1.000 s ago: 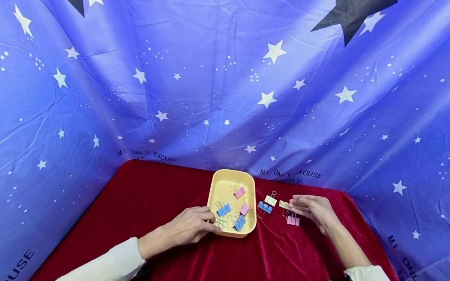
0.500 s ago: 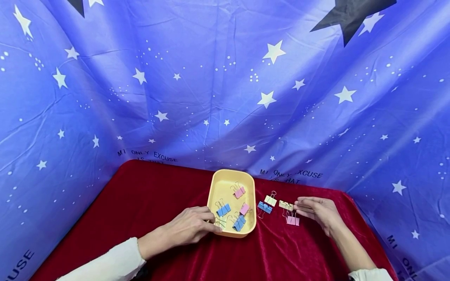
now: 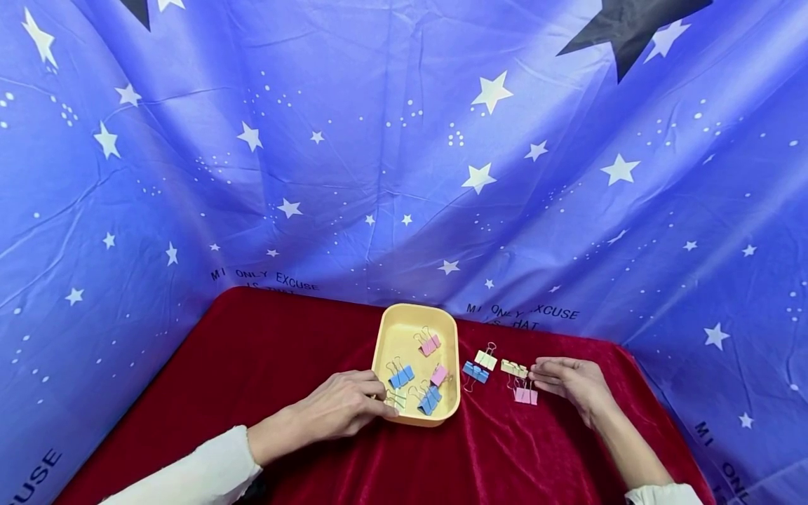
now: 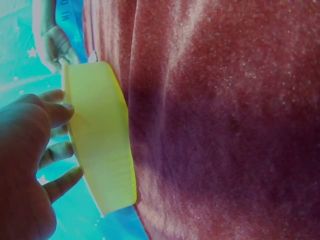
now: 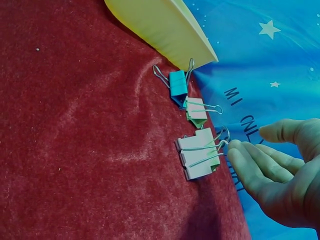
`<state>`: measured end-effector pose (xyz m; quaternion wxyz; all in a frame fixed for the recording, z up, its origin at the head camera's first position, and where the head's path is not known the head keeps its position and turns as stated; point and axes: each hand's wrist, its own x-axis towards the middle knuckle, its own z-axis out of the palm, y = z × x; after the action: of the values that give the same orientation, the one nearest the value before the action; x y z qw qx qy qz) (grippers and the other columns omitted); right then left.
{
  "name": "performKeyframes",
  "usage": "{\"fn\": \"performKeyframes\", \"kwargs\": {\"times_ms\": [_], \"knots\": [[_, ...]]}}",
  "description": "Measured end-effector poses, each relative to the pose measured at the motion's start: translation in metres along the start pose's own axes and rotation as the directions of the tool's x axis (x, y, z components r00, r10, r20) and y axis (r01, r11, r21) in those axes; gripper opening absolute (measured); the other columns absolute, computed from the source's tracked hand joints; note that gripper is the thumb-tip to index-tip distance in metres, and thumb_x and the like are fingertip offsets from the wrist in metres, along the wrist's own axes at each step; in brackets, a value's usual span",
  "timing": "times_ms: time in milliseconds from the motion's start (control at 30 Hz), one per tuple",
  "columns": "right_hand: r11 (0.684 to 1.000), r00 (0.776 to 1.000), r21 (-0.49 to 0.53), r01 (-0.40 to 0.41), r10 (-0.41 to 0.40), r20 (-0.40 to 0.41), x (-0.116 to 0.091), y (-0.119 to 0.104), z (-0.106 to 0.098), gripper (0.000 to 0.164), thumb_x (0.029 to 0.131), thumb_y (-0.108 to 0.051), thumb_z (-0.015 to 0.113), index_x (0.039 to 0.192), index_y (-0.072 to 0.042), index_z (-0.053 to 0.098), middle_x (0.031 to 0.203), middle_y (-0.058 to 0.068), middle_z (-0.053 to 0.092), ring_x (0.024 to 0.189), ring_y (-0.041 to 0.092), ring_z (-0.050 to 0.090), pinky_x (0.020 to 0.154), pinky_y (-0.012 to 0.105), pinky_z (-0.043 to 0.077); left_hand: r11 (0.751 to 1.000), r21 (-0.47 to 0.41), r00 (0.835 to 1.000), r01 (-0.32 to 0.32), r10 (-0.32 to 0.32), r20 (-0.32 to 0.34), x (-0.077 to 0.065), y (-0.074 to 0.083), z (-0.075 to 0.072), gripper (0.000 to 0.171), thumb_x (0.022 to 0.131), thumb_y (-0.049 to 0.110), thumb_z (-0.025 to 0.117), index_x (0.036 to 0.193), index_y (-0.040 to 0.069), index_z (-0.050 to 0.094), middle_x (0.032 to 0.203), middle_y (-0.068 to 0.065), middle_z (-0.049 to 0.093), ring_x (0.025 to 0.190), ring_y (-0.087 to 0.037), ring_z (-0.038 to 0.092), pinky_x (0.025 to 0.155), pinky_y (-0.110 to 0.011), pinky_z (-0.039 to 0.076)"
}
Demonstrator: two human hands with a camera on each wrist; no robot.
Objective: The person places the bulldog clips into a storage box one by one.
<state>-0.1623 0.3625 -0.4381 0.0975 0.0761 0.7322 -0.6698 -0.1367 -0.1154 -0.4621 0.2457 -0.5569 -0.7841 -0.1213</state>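
Observation:
At its left rim, a yellow plastic box (image 3: 383, 337) is held by my left hand (image 3: 346, 405), whose fingers hook over the edge. In the left wrist view that hand (image 4: 30, 145) has its fingertips along the rim of the box (image 4: 100, 135). Inside lie two pink binder clips (image 3: 431, 345), two blue ones (image 3: 400, 377) and a pale one partly hidden by the hand. My right hand (image 3: 577, 382) holds nothing, its fingers extended and tips right beside a yellow binder clip (image 3: 513, 368). A pink binder clip (image 3: 525, 396) lies just in front of that one.
Between the box and the right-hand clips lie a blue binder clip (image 3: 476, 372) and a pale yellow one (image 3: 485, 360). Red velvet cloth (image 3: 265, 351) covers the table. A blue star-printed curtain (image 3: 379, 175) rises along the back and both sides.
My right hand has drawn back slightly to the right, uncovering the yellow clip that its fingers overlapped. The left hand and the box stay where they were.

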Motion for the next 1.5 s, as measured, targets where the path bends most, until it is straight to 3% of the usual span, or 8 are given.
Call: {"fn": "performKeyframes", "kwargs": {"times_ms": [200, 500, 833, 933, 1133, 1267, 1500], "knots": [[1.0, 0.999, -0.029, -0.002, 0.001, -0.035, 0.001, 0.001, -0.001, 0.017, 0.107, -0.001, 0.071, 0.12, -0.005, 0.081, 0.099, -0.004, 0.087, 0.094, 0.009, 0.086, 0.091, 0.03, 0.069, 1.0, -0.005, 1.0, 0.003, -0.003, 0.002, 0.001, 0.0, -0.001, 0.033, 0.089, 0.01, 0.09, 0.113, 0.032, 0.09, 0.096, 0.013, 0.071, 0.095, -0.007, 0.067, 0.084, -0.018, 0.057], [0.997, 0.999, -0.079, -0.001, -0.003, -0.05, 0.002, 0.003, -0.002, 0.04, 0.108, 0.0, 0.069, 0.142, 0.019, 0.063, 0.104, -0.003, 0.086, 0.095, 0.008, 0.085, 0.093, 0.031, 0.068, 1.0, -0.009, 1.0, 0.006, -0.006, 0.008, 0.0, 0.0, -0.001, 0.032, 0.09, 0.01, 0.09, 0.114, 0.032, 0.09, 0.096, 0.013, 0.07, 0.095, -0.007, 0.067, 0.084, -0.018, 0.057], [0.987, 0.998, -0.162, -0.017, 0.009, -0.056, 0.004, 0.009, 0.006, 0.054, 0.102, 0.002, 0.075, 0.145, 0.026, 0.056, 0.105, 0.007, 0.087, 0.091, 0.008, 0.085, 0.089, 0.03, 0.069, 1.0, -0.01, 1.0, 0.008, -0.008, 0.008, -0.001, -0.001, -0.001, 0.033, 0.09, 0.01, 0.09, 0.114, 0.032, 0.09, 0.096, 0.014, 0.071, 0.095, -0.007, 0.067, 0.084, -0.017, 0.057], [0.969, 0.997, -0.246, -0.01, -0.009, -0.078, 0.003, 0.011, 0.011, 0.058, 0.097, -0.001, 0.082, 0.144, 0.024, 0.059, 0.108, 0.011, 0.087, 0.09, 0.008, 0.085, 0.087, 0.03, 0.069, 1.0, -0.009, 1.0, 0.011, -0.011, 0.012, -0.001, 0.0, -0.001, 0.033, 0.09, 0.011, 0.09, 0.115, 0.032, 0.09, 0.096, 0.014, 0.071, 0.096, -0.007, 0.067, 0.084, -0.017, 0.057], [0.856, 0.988, -0.516, 0.029, -0.103, -0.115, 0.005, 0.009, 0.018, 0.055, 0.087, -0.011, 0.096, 0.133, 0.013, 0.074, 0.107, 0.017, 0.087, 0.092, 0.013, 0.085, 0.074, 0.021, 0.063, 1.0, -0.003, 1.0, 0.017, -0.017, 0.019, -0.001, 0.001, -0.001, 0.033, 0.09, 0.012, 0.09, 0.115, 0.033, 0.09, 0.096, 0.015, 0.071, 0.097, -0.006, 0.067, 0.084, -0.017, 0.057], [0.807, 0.985, -0.589, 0.042, -0.133, -0.111, 0.004, 0.009, 0.019, 0.047, 0.087, -0.012, 0.096, 0.126, 0.008, 0.079, 0.104, 0.016, 0.087, 0.092, 0.014, 0.086, 0.07, 0.02, 0.058, 1.0, -0.003, 1.0, 0.017, -0.017, 0.02, -0.001, 0.001, -0.001, 0.033, 0.09, 0.011, 0.09, 0.115, 0.033, 0.09, 0.096, 0.015, 0.071, 0.097, -0.006, 0.067, 0.084, -0.017, 0.057], [0.826, 0.991, -0.562, 0.046, -0.108, -0.078, 0.003, 0.01, 0.018, 0.034, 0.095, -0.008, 0.087, 0.122, 0.012, 0.08, 0.096, 0.016, 0.087, 0.082, 0.015, 0.084, 0.071, 0.028, 0.066, 1.0, -0.005, 1.0, 0.016, -0.016, 0.025, 0.0, 0.001, -0.001, 0.034, 0.089, 0.01, 0.09, 0.114, 0.033, 0.09, 0.097, 0.015, 0.072, 0.098, -0.007, 0.067, 0.085, -0.018, 0.058]]}}
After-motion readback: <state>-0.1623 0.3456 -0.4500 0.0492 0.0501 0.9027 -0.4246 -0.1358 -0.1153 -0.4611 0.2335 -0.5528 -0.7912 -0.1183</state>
